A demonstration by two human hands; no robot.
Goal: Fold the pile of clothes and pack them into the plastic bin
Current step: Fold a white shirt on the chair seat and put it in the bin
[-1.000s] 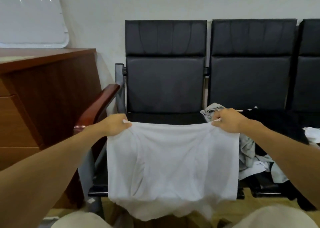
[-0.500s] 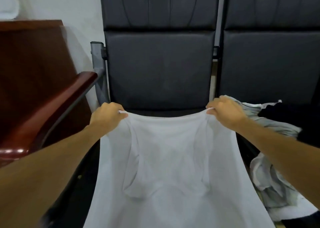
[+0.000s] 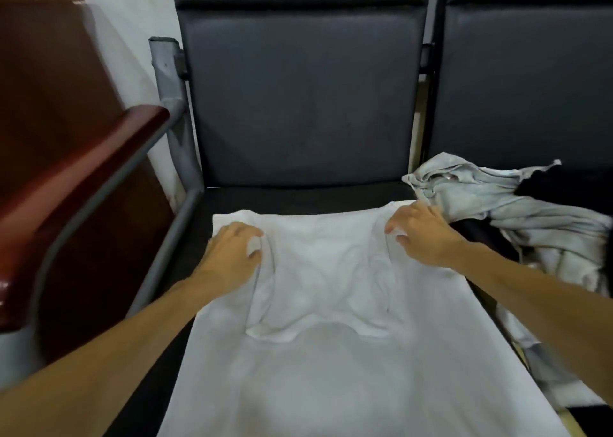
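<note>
Across one seat (image 3: 298,197), one white shirt (image 3: 331,353), gripped by left hand (image 3: 229,254), right hand (image 3: 421,234)

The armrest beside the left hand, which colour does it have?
The armrest is glossy reddish-brown wood; the head view shows it.

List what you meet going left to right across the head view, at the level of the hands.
wooden armrest → left hand → white shirt → right hand → pile of clothes
</note>
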